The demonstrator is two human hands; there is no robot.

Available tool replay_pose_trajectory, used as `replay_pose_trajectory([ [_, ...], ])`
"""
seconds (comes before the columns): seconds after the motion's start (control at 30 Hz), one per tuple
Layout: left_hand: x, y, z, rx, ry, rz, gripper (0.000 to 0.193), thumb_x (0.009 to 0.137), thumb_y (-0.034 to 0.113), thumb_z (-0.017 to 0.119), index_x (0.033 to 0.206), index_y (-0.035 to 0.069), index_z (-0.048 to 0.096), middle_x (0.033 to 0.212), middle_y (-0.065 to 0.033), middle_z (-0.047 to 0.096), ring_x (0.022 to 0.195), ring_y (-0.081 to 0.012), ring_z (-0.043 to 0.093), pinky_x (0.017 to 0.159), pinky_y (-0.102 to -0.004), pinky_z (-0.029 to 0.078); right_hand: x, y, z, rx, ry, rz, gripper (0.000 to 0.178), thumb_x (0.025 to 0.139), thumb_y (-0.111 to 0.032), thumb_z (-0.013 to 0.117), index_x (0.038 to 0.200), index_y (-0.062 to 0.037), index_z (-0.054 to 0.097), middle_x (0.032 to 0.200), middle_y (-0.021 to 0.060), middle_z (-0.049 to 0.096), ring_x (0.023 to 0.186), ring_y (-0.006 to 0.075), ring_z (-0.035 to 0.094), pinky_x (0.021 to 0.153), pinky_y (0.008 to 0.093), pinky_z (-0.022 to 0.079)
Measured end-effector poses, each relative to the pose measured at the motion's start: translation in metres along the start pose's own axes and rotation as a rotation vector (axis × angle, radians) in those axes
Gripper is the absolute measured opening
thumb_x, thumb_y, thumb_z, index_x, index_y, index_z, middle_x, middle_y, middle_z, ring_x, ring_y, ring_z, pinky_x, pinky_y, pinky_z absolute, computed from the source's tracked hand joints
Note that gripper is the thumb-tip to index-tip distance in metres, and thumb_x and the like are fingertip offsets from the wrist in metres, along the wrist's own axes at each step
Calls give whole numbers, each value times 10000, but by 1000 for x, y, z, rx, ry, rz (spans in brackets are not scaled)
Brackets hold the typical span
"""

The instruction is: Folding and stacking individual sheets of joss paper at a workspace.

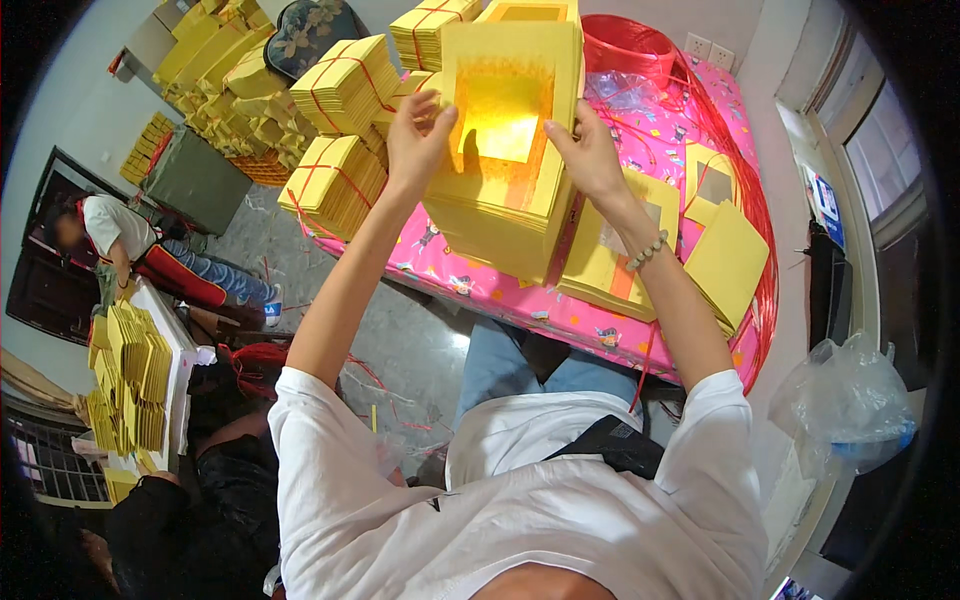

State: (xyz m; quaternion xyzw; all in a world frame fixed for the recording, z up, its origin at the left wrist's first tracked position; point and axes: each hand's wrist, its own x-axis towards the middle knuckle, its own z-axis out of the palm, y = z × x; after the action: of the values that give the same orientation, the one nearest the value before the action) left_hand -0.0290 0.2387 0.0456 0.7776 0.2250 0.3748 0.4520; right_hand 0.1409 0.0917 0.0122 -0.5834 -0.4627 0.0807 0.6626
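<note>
A tall stack of yellow paper stands on the pink-covered table in front of me. Its top sheets carry an orange-stained frame and a shiny gold square. My left hand grips their left edge, thumb on the front and the other fingers curled around the side. At the opposite edge my right hand does the same, a beaded bracelet on its wrist. How many sheets lie between my fingers I cannot tell. Beside my right forearm rests a lower stack of yellow paper.
Bundles of yellow paper tied with red string line the table's left side. A red basin and long red strings occupy the pink tablecloth. Another person stands at a white table on the left. A plastic bag hangs right.
</note>
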Motion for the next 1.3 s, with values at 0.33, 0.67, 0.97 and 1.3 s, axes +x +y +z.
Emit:
replay_pose_trajectory([
  [0.33,-35,77,42,-523,-144,126,279,881,58,605,1140,-9,525,1046,-69,649,946,-116,607,840,-255,474,-44,-66,-70,147,65,-134,207,916,-87,565,1104,-3,545,894,0,584,792,54,507,719,231,432],
  [0.67,-112,75,152,-506,39,243,146,886,13,541,1026,-5,505,892,-33,544,843,-94,509,768,-237,421,-107,-55,-140,222,194,20,224,897,-41,512,1113,1,551,1084,51,584,994,121,548,932,294,409],
  [0.97,-139,31,171,-214,144,275,254,862,11,508,1107,-9,443,957,-179,548,905,-321,541,793,-390,427,-127,-30,-136,168,164,140,239,888,-60,545,1111,26,543,1053,72,599,972,135,549,896,302,418],
  [1.3,-136,43,166,-245,156,295,271,872,3,500,1140,-9,466,915,-170,587,853,-294,587,764,-360,457,-122,-45,-130,242,129,126,254,902,-25,527,1150,27,519,1116,86,595,1037,136,538,930,293,407],
])
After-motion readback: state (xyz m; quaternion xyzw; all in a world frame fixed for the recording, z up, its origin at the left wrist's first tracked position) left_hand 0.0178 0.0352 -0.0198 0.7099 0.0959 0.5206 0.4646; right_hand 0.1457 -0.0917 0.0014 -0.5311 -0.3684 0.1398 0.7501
